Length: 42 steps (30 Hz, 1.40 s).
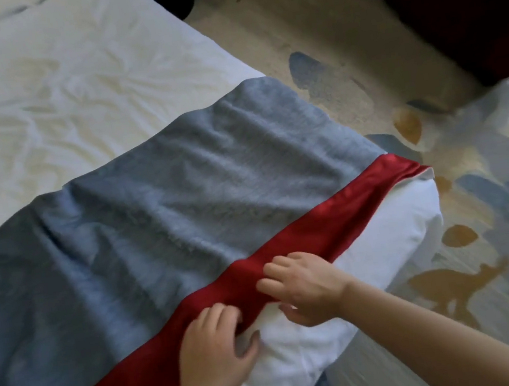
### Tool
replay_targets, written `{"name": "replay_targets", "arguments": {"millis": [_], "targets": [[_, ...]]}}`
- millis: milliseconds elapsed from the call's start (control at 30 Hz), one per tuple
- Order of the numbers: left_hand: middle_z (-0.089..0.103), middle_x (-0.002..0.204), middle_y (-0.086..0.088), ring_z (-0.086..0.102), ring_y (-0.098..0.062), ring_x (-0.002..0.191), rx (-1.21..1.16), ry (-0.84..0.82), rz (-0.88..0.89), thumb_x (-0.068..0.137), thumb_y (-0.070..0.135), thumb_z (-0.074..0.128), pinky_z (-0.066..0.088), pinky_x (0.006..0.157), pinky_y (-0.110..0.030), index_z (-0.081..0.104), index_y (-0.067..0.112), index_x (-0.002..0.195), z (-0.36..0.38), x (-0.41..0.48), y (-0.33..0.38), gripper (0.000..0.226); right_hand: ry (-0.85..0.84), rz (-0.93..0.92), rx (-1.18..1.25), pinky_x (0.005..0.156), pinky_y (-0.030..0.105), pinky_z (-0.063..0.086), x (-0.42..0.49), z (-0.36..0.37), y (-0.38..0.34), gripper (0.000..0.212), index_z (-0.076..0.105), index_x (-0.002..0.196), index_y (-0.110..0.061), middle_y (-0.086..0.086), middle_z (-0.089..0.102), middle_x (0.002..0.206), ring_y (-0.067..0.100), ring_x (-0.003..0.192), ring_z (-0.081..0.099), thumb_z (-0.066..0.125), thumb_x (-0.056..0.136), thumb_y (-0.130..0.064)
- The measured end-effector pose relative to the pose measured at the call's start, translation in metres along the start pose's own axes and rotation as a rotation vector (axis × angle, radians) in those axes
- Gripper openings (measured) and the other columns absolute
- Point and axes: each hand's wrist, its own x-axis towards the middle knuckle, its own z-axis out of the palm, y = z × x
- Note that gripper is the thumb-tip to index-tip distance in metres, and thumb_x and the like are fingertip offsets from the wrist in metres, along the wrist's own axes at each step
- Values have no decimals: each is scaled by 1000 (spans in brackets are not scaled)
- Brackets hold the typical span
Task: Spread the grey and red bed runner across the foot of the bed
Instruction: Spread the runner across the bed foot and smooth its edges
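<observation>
Down at lower centre, left hand (215,350) and right hand (304,286) both pinch the red edge (330,215) of the bed runner (153,222), which already lies across the foot of the bed (39,91), so next is probably tugging it flat.

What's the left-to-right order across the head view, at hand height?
runner (grey part) → left hand → right hand → duvet → carpet. The red band runs diagonally under both hands, so it is left out.
</observation>
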Motion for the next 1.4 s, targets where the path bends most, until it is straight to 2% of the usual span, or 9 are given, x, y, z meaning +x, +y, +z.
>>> {"name": "replay_targets", "arguments": {"millis": [200,333,400,633,767,867,1033,1200,1400], "targets": [[62,87,1,61,-25,75,285,-258,-148,61,42,77,51,59,-35,67,17,92,-23,-89,-83,41,-115,146,-196,66,32,44,39,43,-75,24,58,101,-21,-1,57,98,21,89,57,44,84,-11],[64,80,-6,63,-31,70,288,-265,-231,63,9,81,53,50,-37,70,10,91,-29,-105,-101,30,-88,308,-314,49,24,40,51,49,-97,7,65,69,-28,-7,61,68,11,63,59,68,67,-21],[65,82,-9,63,-33,73,217,-247,-244,71,4,72,52,53,-38,69,8,93,-27,-107,-99,22,-88,355,-261,55,28,41,49,49,-99,13,66,78,-26,-5,62,77,16,72,60,65,71,-15],[54,54,5,56,-15,45,266,-368,78,40,18,85,37,32,-22,58,20,60,-22,-134,-85,34,-213,485,-51,72,31,43,22,39,-73,21,63,91,-20,-2,62,96,22,98,55,50,75,-20],[56,61,6,59,-17,53,284,-266,46,63,36,67,42,40,-25,63,20,69,-15,-145,-92,17,-121,237,-61,64,27,32,33,41,-101,32,59,97,-23,-4,57,91,20,87,55,54,67,-30],[59,62,4,60,-18,55,303,-201,-60,57,24,80,45,42,-28,67,18,70,-11,-158,-85,20,-201,35,-42,65,31,39,44,56,-125,36,56,105,-23,-4,54,96,19,86,52,57,72,-35],[63,68,0,62,-21,63,232,-190,-228,61,5,79,49,43,-30,68,15,76,-4,-171,-66,21,-215,232,90,73,31,48,35,73,-119,27,61,107,-26,-8,62,105,17,99,56,50,85,-14],[61,76,8,60,-14,71,170,-125,-178,77,31,68,49,53,-29,65,23,83,-14,-178,-73,11,-216,269,104,64,28,42,30,75,-119,30,61,100,-23,-10,60,97,16,94,57,51,75,-10],[55,79,-1,55,-25,72,210,75,-480,69,26,64,46,58,-36,56,16,80,-45,-226,-127,17,-5,19,104,62,30,42,65,57,-171,20,64,91,-14,1,62,87,25,84,58,60,72,-18]]}}
